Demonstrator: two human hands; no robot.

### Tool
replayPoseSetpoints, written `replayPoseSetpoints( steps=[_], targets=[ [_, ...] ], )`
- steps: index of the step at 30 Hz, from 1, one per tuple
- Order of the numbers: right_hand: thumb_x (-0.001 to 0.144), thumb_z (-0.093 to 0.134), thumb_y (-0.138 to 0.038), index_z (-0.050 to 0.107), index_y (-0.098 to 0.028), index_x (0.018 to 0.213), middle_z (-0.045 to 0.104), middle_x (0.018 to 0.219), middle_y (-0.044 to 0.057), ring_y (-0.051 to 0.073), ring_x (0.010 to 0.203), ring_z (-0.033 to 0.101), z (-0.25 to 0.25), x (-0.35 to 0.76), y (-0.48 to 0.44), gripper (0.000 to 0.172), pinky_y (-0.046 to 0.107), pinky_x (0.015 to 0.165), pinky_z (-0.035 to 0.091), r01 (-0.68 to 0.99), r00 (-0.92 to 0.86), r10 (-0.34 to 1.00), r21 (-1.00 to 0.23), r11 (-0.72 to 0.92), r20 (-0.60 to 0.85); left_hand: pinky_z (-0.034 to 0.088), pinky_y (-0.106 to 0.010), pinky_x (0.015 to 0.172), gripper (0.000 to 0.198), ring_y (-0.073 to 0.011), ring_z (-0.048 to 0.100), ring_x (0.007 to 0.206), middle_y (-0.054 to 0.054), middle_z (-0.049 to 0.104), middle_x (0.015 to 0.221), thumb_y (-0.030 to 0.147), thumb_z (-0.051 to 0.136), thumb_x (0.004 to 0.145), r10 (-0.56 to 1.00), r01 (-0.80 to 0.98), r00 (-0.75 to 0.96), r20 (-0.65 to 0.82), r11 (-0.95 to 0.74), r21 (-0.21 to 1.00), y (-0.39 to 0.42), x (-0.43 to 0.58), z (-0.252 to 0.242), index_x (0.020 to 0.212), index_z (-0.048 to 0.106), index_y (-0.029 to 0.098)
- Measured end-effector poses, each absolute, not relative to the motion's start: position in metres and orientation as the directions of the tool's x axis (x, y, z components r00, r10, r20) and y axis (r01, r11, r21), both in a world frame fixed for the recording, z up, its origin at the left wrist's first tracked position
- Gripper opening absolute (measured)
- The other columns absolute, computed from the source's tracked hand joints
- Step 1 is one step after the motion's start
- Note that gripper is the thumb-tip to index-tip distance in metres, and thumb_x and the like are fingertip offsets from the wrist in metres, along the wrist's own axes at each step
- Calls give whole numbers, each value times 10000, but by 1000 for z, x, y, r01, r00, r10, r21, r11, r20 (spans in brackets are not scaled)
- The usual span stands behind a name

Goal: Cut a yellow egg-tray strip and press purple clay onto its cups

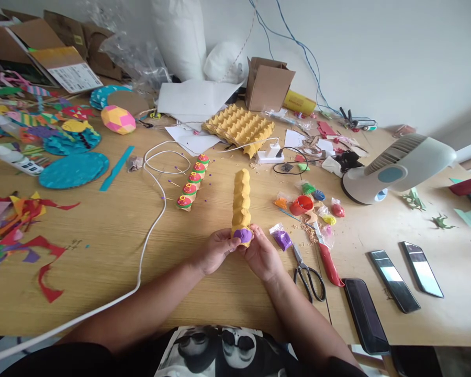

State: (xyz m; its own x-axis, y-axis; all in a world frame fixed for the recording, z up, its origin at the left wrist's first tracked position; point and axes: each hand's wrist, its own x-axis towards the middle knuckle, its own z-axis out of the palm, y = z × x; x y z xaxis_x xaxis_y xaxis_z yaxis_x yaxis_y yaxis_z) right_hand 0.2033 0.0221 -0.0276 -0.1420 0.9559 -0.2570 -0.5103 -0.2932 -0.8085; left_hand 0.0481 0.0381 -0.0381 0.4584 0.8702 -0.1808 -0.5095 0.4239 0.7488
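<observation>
A yellow egg-carton strip (241, 201) lies on the wooden table (113, 251), running away from me. Both hands meet at its near end. My left hand (214, 250) and my right hand (261, 255) have their fingers pressed on a lump of purple clay (242, 235) seated on the strip's nearest cup. A small bag of purple clay (282, 239) lies just right of my right hand. A second carton strip (192, 181), decorated with red, green and yellow clay, lies to the upper left.
Scissors (308, 275) and a red-handled knife (326, 256) lie right of my hands, with three phones (392, 280) beyond. Small clay bags (317, 201), a white fan (396, 170), a yellow egg tray (239, 127), a white cable (149, 230) and coloured paper scraps (19, 230) surround the work area.
</observation>
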Motion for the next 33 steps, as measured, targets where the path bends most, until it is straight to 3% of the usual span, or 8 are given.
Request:
replayPoseSetpoints(
  steps=[4, 8, 16, 23, 33],
  targets=[
    [862, 686, -467, 522, -280, 972, 675, 952, 12, 191, 768, 639, -28, 204, 22, 272, 332, 658, 513, -514, -154, 960, -811, -279, -232, 366, -312, 721, 292, -162, 480, 747, -50, 655, 799, 403, 862, 713, 857, -501, 488, -166, 430, 751, 38, 48, -37, 859, 790, 161],
    [858, 687, -478, 504, -278, 947, 674, 979, 21, 207, 823, 652, -28, 204, 22, 285, 358, 704, 527, -500, -138, 969, -830, -246, -204, 335, -282, 633, 387, -140, 448, 715, -56, 634, 845, 511, 828, 728, 827, -568, 524, -203, 517, 641, 40, 46, -38, 886, 775, 161],
    [807, 768, -411, 516, -276, 945, 649, 950, 0, 193, 833, 644, -23, 201, 20, 318, 346, 729, 537, -586, -183, 955, -754, -297, -234, 299, -241, 561, 245, -107, 460, 674, -27, 614, 779, 362, 854, 723, 780, -593, 526, -339, 622, 511, 42, 44, -44, 796, 737, 160],
    [774, 825, -256, 540, -273, 937, 645, 915, -44, 142, 800, 632, -23, 199, 18, 329, 297, 743, 524, -711, -248, 937, -611, -348, -245, 337, -223, 593, 232, -111, 516, 717, -44, 643, 795, 326, 831, 745, 794, -580, 521, -312, 598, 553, 40, 44, -42, 833, 754, 126],
    [792, 819, -265, 524, -258, 909, 620, 879, -36, 134, 782, 605, -23, 192, 16, 318, 271, 706, 487, -699, -166, 967, -668, -254, -194, 355, -241, 620, 217, -127, 521, 730, -54, 642, 798, 327, 784, 797, 815, -598, 511, -274, 566, 568, 39, 47, -41, 839, 749, 117]
  ],
)
